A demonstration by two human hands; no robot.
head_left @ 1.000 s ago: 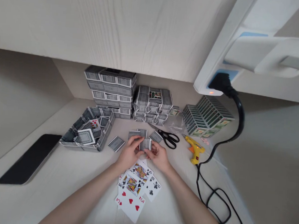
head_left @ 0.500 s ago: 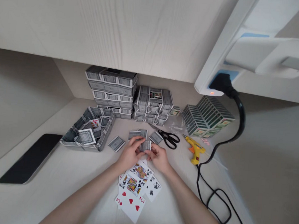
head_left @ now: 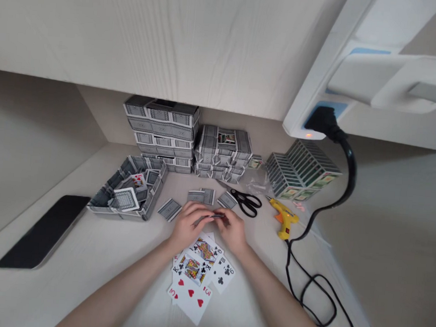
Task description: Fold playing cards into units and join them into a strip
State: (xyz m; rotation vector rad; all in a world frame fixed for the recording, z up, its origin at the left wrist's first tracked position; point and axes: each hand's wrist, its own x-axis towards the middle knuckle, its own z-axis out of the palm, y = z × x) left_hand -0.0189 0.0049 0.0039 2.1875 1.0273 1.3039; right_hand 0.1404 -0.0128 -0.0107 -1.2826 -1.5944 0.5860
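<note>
The left hand (head_left: 189,225) and right hand (head_left: 231,230) pinch a card piece (head_left: 217,216) between them, beyond a face-up card pile (head_left: 192,270). Patterned cards (head_left: 196,196) and scissors (head_left: 241,197) lie between the hands and stacked boxes (head_left: 224,156); a glue gun (head_left: 284,220) sits right.

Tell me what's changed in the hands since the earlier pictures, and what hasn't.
The held card has been tipped: its patterned back faced the camera before, and now only a thin edge shows between the left hand and the right hand. Neither hand has let go. The face-up cards, scissors and yellow glue gun stayed put.
</note>
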